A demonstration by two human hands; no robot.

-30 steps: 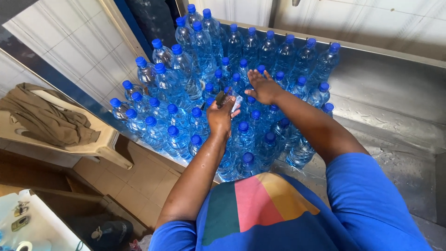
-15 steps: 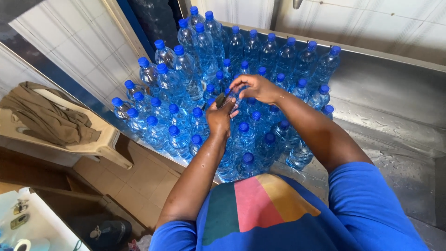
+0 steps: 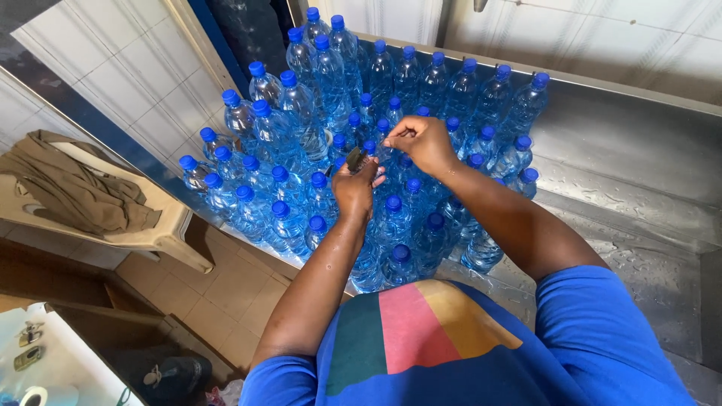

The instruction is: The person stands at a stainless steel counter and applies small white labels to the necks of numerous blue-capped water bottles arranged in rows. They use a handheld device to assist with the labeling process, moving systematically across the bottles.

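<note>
Where the wet steel bench (image 3: 639, 173) runs along the white tiled wall (image 3: 98, 68), its left part is filled by a dense cluster of clear plastic water bottles (image 3: 316, 90) with blue caps, packed upright and touching one another, while the right part of the steel is left bare and beaded with water. To the left, below the bench, a pale plastic chair (image 3: 162, 237) is seen with an olive-brown cloth (image 3: 68, 184) draped over it, and a tan tiled floor (image 3: 218, 301) is spread beneath. Both arms, sleeved in blue at the shoulder, are stretched out over the middle of the bottle cluster. The left hand (image 3: 355, 186) is held above the caps near the centre, its grip curled shut on a small dark object (image 3: 353, 159) that sticks up from the fingers; what this object is cannot be told. The right hand (image 3: 423, 141) is held just beside it, slightly farther back, with fingertips pinched together near the top of the dark object; whether anything is caught in that pinch cannot be told.
</note>
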